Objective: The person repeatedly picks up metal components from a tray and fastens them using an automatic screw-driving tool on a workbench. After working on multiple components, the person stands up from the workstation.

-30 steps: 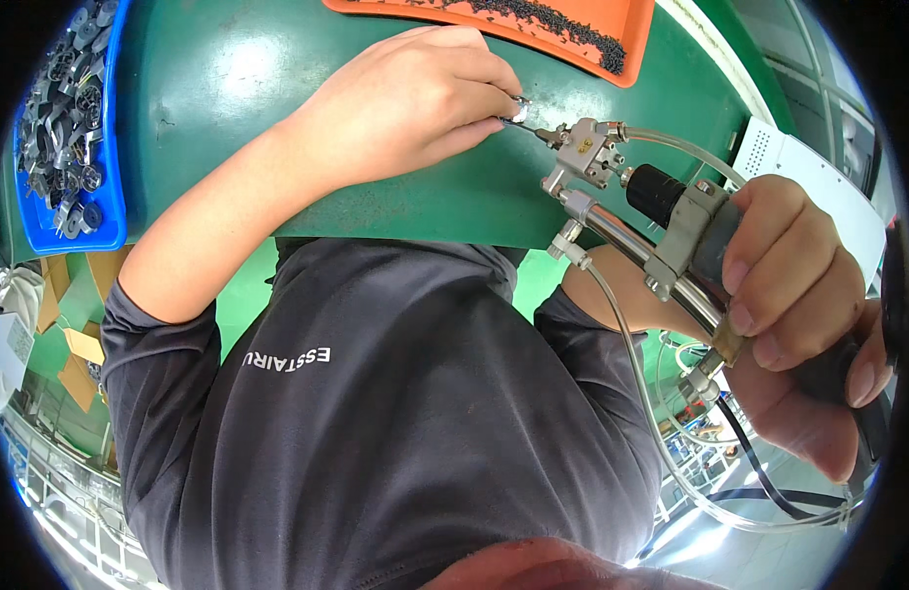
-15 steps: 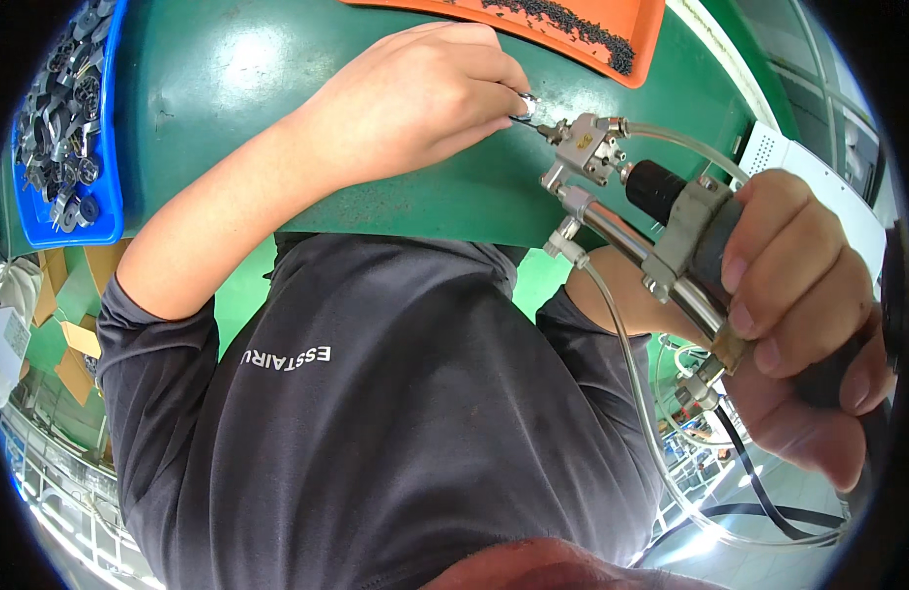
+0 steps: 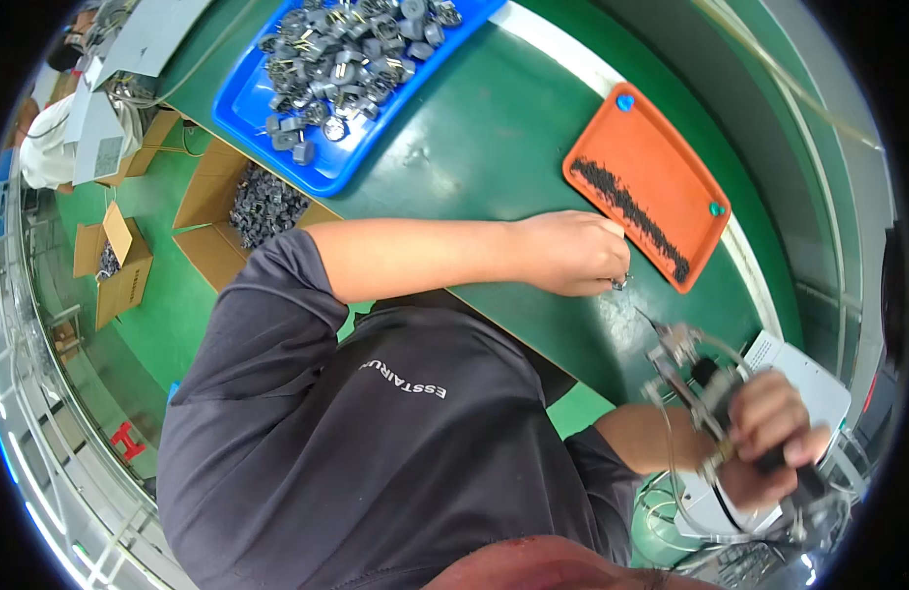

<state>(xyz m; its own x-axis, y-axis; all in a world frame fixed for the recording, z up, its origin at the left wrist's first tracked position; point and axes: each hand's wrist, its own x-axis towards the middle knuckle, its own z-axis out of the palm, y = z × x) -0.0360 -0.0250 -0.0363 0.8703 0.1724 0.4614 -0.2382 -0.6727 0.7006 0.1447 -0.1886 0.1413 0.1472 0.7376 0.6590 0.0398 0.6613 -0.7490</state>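
My left hand (image 3: 577,254) is over the green table, fingers pinched on a small dark part with a shiny metal bit (image 3: 619,282); most of the part is hidden by the fingers. My right hand (image 3: 772,433) wraps round a metal-and-black hose-fed hand tool (image 3: 705,388), smeared by motion. Its thin needle-like tip points up toward the left hand, a short gap away from the small part. Beyond the left hand lies an orange tray (image 3: 675,162) holding a strip of tiny black pieces.
A blue tray (image 3: 240,93) heaped with grey round parts with metal pins stands at the far left of the green table (image 3: 474,147). Open cardboard boxes (image 3: 204,251) with similar parts are on the floor at left. A white device (image 3: 803,379) sits at the right.
The view has swung, showing more of the trays and the floor boxes. The tool's tip, earlier at the small part in my left hand, has drawn back from it. Both hands keep their hold.
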